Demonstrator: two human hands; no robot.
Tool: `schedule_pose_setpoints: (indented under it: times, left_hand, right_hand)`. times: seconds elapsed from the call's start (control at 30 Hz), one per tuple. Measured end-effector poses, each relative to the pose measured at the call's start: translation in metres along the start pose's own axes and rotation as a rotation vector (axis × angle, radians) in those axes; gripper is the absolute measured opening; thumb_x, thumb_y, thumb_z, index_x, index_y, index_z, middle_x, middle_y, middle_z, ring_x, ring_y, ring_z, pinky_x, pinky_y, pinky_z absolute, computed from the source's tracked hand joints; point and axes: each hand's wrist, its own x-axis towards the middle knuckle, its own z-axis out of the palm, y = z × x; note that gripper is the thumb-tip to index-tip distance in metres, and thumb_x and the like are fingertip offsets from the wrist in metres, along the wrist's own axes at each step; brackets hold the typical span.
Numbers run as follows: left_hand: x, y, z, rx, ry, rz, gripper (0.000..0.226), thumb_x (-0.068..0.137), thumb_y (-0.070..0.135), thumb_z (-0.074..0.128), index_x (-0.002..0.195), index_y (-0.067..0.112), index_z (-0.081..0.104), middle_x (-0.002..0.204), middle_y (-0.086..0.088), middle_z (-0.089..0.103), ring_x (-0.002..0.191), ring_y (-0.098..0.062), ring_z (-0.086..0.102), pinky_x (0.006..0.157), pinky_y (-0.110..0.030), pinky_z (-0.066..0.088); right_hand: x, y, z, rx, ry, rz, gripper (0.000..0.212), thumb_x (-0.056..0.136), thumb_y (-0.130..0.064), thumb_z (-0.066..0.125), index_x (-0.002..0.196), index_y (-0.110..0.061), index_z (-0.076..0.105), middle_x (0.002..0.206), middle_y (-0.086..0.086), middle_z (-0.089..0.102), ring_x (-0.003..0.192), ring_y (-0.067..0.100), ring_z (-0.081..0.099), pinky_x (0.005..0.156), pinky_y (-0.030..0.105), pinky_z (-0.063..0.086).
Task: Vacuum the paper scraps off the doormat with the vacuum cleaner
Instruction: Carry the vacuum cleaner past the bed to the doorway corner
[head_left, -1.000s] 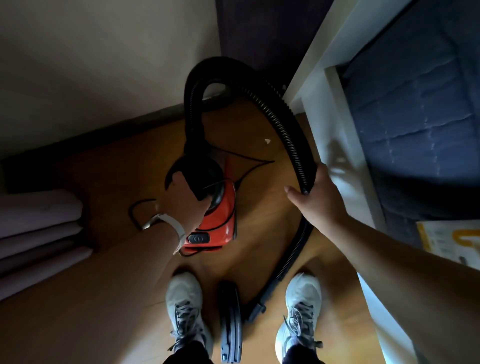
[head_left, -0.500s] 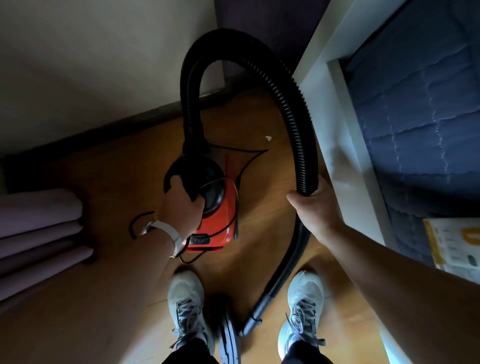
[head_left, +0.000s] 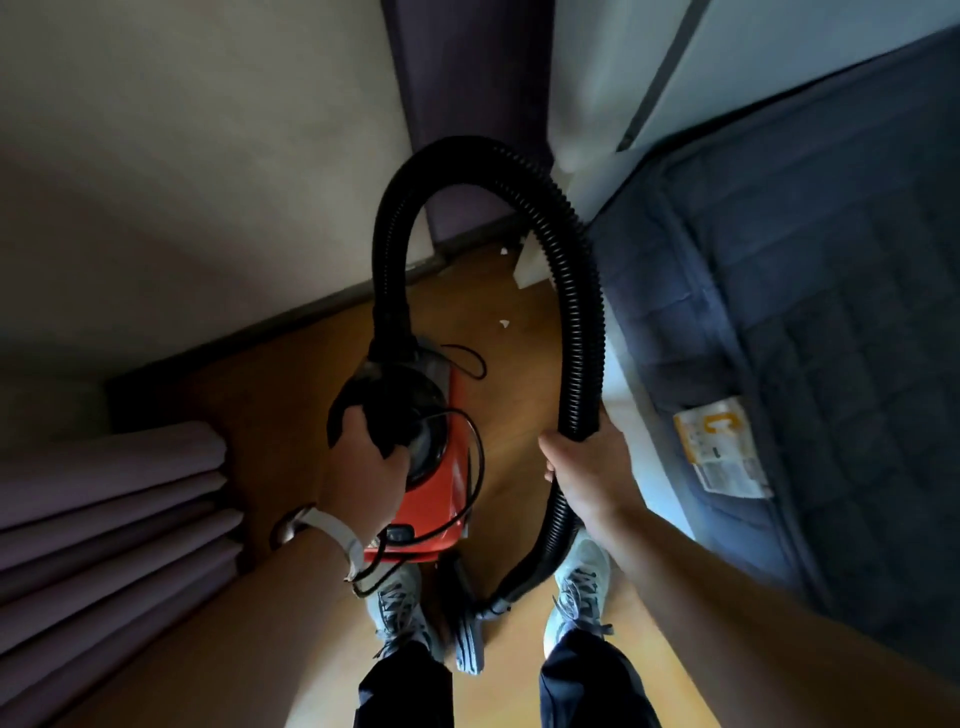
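Left hand (head_left: 366, 457) is wrapped tight around the black carry handle on top of the red vacuum cleaner (head_left: 431, 493), fingers curled under it, which looks like a carrying grip rather than a steering one, so the body appears to be lifted or about to be. Right hand (head_left: 587, 467) is closed around the ribbed black hose (head_left: 582, 322), thumb across the front, holding the big loop up and clear so it doesn't drag or kink. Below that grip the hose runs down to the floor nozzle (head_left: 467, 639), which sits between the two grey shoes (head_left: 400, 608), out of the way but not in use. The power cord (head_left: 475, 452) loops loosely over the vacuum's casing, something to watch underfoot. One small paper scrap (head_left: 504, 323) lies on the wooden floor (head_left: 291, 395) beyond the vacuum, another nearer the corner. No doormat in sight here, so I'd judge this is still the fetching stage, with the quilted blue bedding (head_left: 805, 312) close on the right.
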Motion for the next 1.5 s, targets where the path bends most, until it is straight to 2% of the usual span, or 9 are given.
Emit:
schedule_pose_setpoints:
  times: [0.13, 0.23, 0.4, 0.53, 0.63, 0.83, 1.03, 1.3, 1.5]
  left_hand:
    - [-0.053, 0.032, -0.047, 0.022, 0.009, 0.050, 0.040, 0.086, 0.005, 0.063, 0.122, 0.015, 0.050, 0.095, -0.014, 0.068, 0.085, -0.037, 0.067, 0.064, -0.032, 0.050]
    - [-0.089, 0.058, -0.081, 0.002, 0.018, 0.055, 0.037, 0.085, 0.006, 0.063, 0.120, 0.016, 0.051, 0.094, -0.011, 0.067, 0.082, -0.033, 0.065, 0.062, -0.029, 0.045]
    - [-0.139, 0.098, -0.130, -0.010, 0.036, 0.108, 0.031, 0.081, 0.011, 0.062, 0.105, 0.027, 0.050, 0.076, -0.003, 0.065, 0.064, -0.027, 0.066, 0.058, -0.045, 0.058]
    - [-0.173, 0.129, -0.163, -0.070, 0.063, 0.171, 0.028, 0.080, 0.012, 0.062, 0.101, 0.028, 0.051, 0.084, 0.002, 0.065, 0.076, -0.025, 0.066, 0.069, -0.049, 0.060]
    - [-0.202, 0.157, -0.183, -0.117, 0.098, 0.223, 0.025, 0.085, 0.012, 0.063, 0.103, 0.027, 0.052, 0.086, 0.003, 0.065, 0.076, -0.023, 0.066, 0.071, -0.049, 0.060]
    - [-0.257, 0.219, -0.212, -0.212, 0.169, 0.357, 0.024, 0.094, 0.030, 0.064, 0.117, 0.032, 0.056, 0.085, -0.001, 0.067, 0.065, -0.021, 0.065, 0.057, -0.029, 0.051]
    - [-0.291, 0.262, -0.230, -0.264, 0.184, 0.465, 0.016, 0.095, 0.030, 0.064, 0.110, 0.029, 0.060, 0.065, -0.005, 0.064, 0.048, -0.018, 0.060, 0.048, -0.027, 0.046]
    - [-0.298, 0.297, -0.253, -0.264, 0.014, 0.624, 0.011, 0.096, 0.024, 0.064, 0.104, 0.017, 0.065, 0.060, -0.009, 0.063, 0.040, -0.016, 0.056, 0.041, -0.023, 0.045]
    - [-0.292, 0.307, -0.267, -0.226, -0.166, 0.754, 0.011, 0.095, 0.023, 0.064, 0.095, 0.012, 0.064, 0.059, -0.013, 0.060, 0.039, -0.017, 0.053, 0.043, -0.032, 0.046]
  right_hand:
    - [-0.057, -0.045, -0.023, 0.027, 0.020, -0.022, 0.011, 0.072, -0.006, 0.060, 0.073, -0.010, 0.050, 0.056, 0.008, 0.052, 0.046, 0.019, 0.050, 0.044, 0.028, 0.041]
    - [-0.094, -0.080, -0.043, 0.061, 0.021, -0.057, 0.013, 0.068, -0.009, 0.058, 0.067, -0.014, 0.046, 0.053, 0.004, 0.049, 0.045, 0.019, 0.048, 0.048, 0.034, 0.042]
    - [-0.153, -0.141, -0.073, 0.090, 0.004, -0.101, 0.013, 0.071, -0.008, 0.060, 0.070, -0.014, 0.049, 0.057, 0.005, 0.052, 0.050, 0.020, 0.052, 0.051, 0.033, 0.045]
    - [-0.192, -0.188, -0.101, 0.109, -0.012, -0.184, 0.014, 0.075, -0.005, 0.059, 0.070, -0.011, 0.048, 0.056, 0.004, 0.051, 0.047, 0.015, 0.049, 0.044, 0.023, 0.040]
    - [-0.217, -0.221, -0.127, 0.166, -0.036, -0.224, 0.016, 0.078, -0.002, 0.059, 0.069, -0.010, 0.047, 0.055, 0.003, 0.051, 0.050, 0.017, 0.049, 0.046, 0.025, 0.041]
    - [-0.258, -0.268, -0.184, 0.225, -0.079, -0.301, 0.011, 0.075, -0.004, 0.061, 0.077, -0.012, 0.054, 0.056, 0.002, 0.055, 0.052, 0.018, 0.054, 0.052, 0.029, 0.046]
    - [-0.296, -0.287, -0.231, 0.208, -0.064, -0.422, 0.018, 0.080, 0.003, 0.058, 0.073, -0.013, 0.052, 0.054, 0.000, 0.054, 0.048, 0.015, 0.052, 0.048, 0.027, 0.044]
    - [-0.338, -0.296, -0.248, 0.190, 0.232, -0.487, 0.019, 0.082, -0.004, 0.066, 0.076, -0.013, 0.051, 0.065, 0.005, 0.057, 0.058, 0.019, 0.055, 0.053, 0.030, 0.046]
    - [-0.377, -0.292, -0.265, 0.145, 0.503, -0.507, 0.023, 0.081, -0.003, 0.066, 0.074, -0.013, 0.046, 0.067, 0.006, 0.052, 0.058, 0.017, 0.050, 0.055, 0.029, 0.042]
